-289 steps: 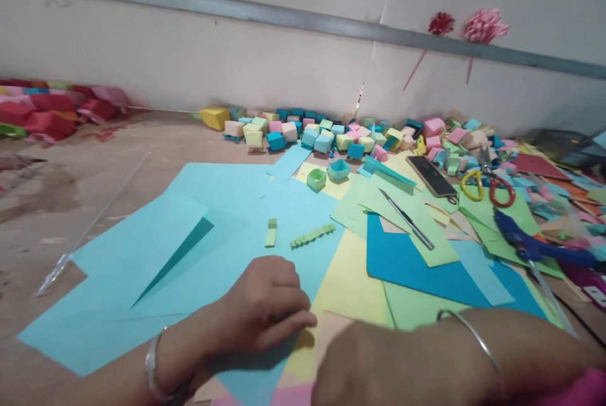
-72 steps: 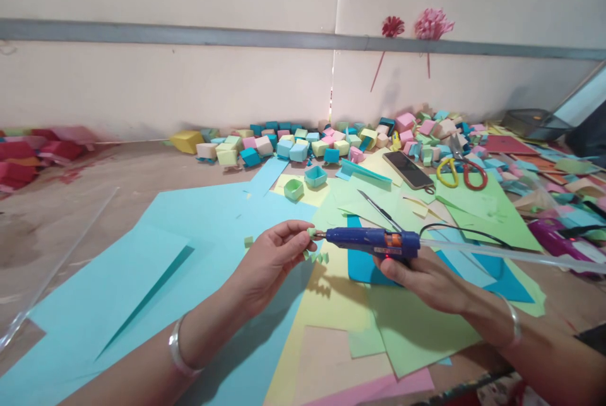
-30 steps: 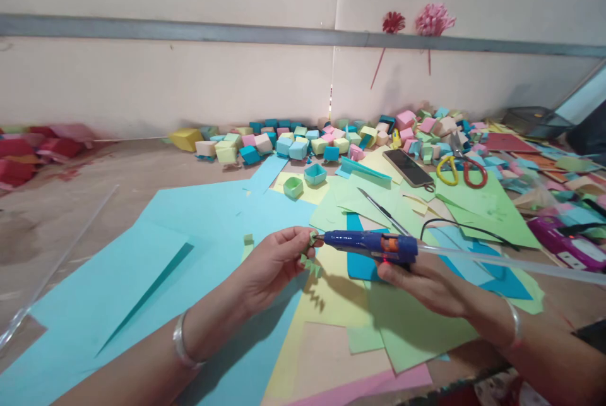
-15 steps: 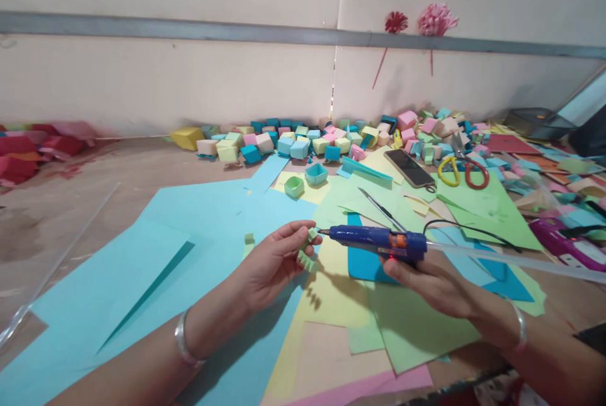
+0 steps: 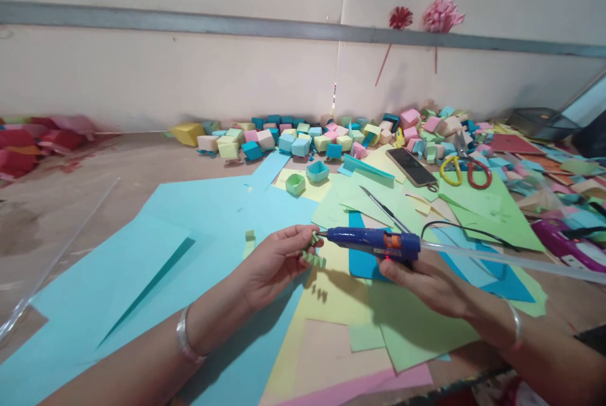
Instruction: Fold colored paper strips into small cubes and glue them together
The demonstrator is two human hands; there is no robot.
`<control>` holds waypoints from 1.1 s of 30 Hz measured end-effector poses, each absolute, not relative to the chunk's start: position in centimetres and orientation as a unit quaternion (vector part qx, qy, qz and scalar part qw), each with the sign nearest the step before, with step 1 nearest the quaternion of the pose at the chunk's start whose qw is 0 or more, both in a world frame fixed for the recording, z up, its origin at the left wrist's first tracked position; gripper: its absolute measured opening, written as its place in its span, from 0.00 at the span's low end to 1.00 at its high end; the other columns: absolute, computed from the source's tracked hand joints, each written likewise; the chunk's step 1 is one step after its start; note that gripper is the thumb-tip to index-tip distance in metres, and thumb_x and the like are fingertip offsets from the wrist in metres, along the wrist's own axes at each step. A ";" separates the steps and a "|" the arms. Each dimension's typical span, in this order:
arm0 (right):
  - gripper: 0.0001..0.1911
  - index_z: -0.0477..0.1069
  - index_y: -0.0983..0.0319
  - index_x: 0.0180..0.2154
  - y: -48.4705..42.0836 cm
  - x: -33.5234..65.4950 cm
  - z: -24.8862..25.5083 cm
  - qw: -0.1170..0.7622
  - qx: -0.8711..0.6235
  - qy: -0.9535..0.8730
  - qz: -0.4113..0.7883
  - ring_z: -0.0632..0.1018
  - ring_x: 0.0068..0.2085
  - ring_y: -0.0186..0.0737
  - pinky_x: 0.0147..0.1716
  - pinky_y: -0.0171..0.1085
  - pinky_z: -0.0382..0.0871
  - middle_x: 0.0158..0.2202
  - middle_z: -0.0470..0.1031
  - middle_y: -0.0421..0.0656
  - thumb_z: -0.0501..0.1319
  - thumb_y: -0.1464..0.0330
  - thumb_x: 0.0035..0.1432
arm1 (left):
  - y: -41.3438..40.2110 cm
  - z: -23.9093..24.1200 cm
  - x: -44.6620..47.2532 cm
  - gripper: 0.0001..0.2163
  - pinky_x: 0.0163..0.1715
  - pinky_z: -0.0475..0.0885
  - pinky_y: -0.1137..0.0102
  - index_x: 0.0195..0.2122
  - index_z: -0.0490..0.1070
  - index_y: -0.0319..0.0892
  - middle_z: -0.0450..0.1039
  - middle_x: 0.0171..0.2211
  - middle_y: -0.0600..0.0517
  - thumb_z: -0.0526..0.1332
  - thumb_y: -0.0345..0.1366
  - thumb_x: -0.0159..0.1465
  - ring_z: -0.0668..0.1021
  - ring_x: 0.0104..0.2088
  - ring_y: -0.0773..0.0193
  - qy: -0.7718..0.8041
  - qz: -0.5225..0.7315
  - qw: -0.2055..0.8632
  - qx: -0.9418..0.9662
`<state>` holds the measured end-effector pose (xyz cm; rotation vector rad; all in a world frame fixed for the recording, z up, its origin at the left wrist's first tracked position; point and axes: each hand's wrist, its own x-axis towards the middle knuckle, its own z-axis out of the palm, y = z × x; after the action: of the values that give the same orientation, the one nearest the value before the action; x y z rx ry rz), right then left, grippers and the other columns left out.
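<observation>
Pinched between the fingers of my left hand [image 5: 284, 261] is a green folded paper strip [image 5: 314, 259] with zigzag creases. My right hand [image 5: 426, 280] grips a blue glue gun [image 5: 369, 240], a clear glue stick [image 5: 473, 252] running out of its back end. The gun's metal nozzle is right at the paper in my left fingertips; whether it touches, I cannot tell. A small green folded scrap [image 5: 249, 240] lies left of my left hand. Beyond my hands stand an open green paper box [image 5: 295, 184] and an open blue paper box [image 5: 317, 172].
Light blue paper sheets [image 5: 156, 235] cover the left; green sheets [image 5: 421, 330] lie under my right hand. A pen [image 5: 383, 207], a phone [image 5: 411, 167] and scissors [image 5: 466, 172] lie farther back. Many small paper boxes [image 5: 298, 146] line the wall. A black cable [image 5: 464, 226] runs right.
The zigzag paper strip has turned in my left fingers and now points more to the right. The glue gun has shifted slightly left, its nozzle closer to the paper.
</observation>
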<state>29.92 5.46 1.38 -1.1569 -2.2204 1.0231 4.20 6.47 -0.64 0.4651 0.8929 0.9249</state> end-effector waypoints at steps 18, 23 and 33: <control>0.19 0.74 0.60 0.37 5.4 29.8 1.7 0.207 -0.417 -0.802 0.373 0.71 0.30 0.36 0.27 0.33 0.68 0.32 0.74 0.41 0.52 0.55 0.65 | 6.4 -0.1 4.3 0.04 0.23 0.69 0.81 0.36 0.77 0.32 0.73 0.27 0.49 0.63 0.26 0.61 0.73 0.23 0.74 0.421 0.424 0.777 0.198; 0.18 0.75 0.59 0.40 5.5 29.9 1.5 0.201 -0.416 -0.803 0.377 0.71 0.32 0.37 0.30 0.34 0.69 0.35 0.75 0.41 0.53 0.55 0.65 | 6.4 -0.1 4.3 0.04 0.22 0.69 0.81 0.35 0.77 0.32 0.73 0.26 0.49 0.63 0.26 0.61 0.73 0.23 0.75 0.421 0.428 0.773 0.203; 0.17 0.74 0.60 0.39 5.4 29.8 1.8 0.202 -0.417 -0.811 0.357 0.70 0.29 0.35 0.27 0.32 0.68 0.32 0.74 0.41 0.53 0.56 0.65 | 6.5 0.1 4.3 0.04 0.23 0.70 0.81 0.35 0.78 0.32 0.74 0.26 0.48 0.63 0.26 0.61 0.73 0.23 0.74 0.427 0.431 0.768 0.206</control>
<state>29.81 5.38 1.83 -1.1643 -2.2644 0.9958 4.33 6.45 0.09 0.4480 0.9274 0.9351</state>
